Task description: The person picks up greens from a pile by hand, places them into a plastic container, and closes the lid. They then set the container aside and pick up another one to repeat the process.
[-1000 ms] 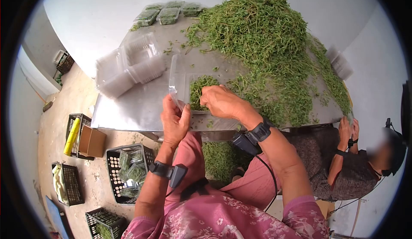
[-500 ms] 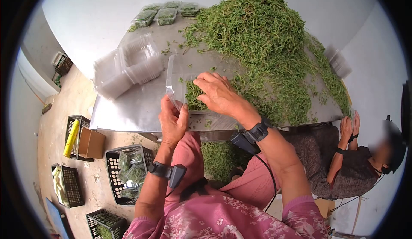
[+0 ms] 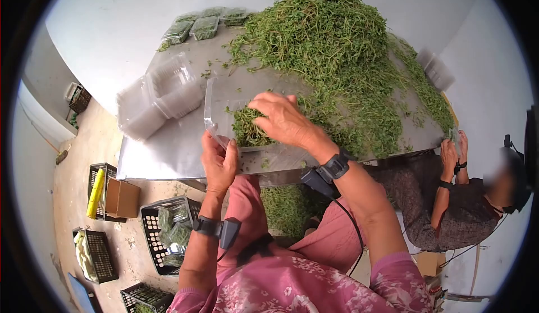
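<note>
A clear plastic clamshell box (image 3: 211,108) lies with its lid raised near the table's front edge, its tray filled with leafy green sprigs (image 3: 251,128). My left hand (image 3: 220,158) pinches the front corner of the box by the hinge side. Over the filled tray, my right hand (image 3: 283,119) is bent down, its fingers closing on the sprigs; its fingertips are partly hidden among them. To the right and behind rises a large heap of the same greens (image 3: 331,37).
Stacked empty clamshells (image 3: 160,96) stand on the left of the metal table (image 3: 160,164). Several filled boxes (image 3: 205,27) sit at the back. Crates (image 3: 151,228) stand on the floor at left. A co-worker (image 3: 449,212) at right holds a clear box.
My right hand has risen slightly from lying flatter on the greens, its fingers now more bent. My left hand keeps its hold on the box. The whole view has shifted a little.
</note>
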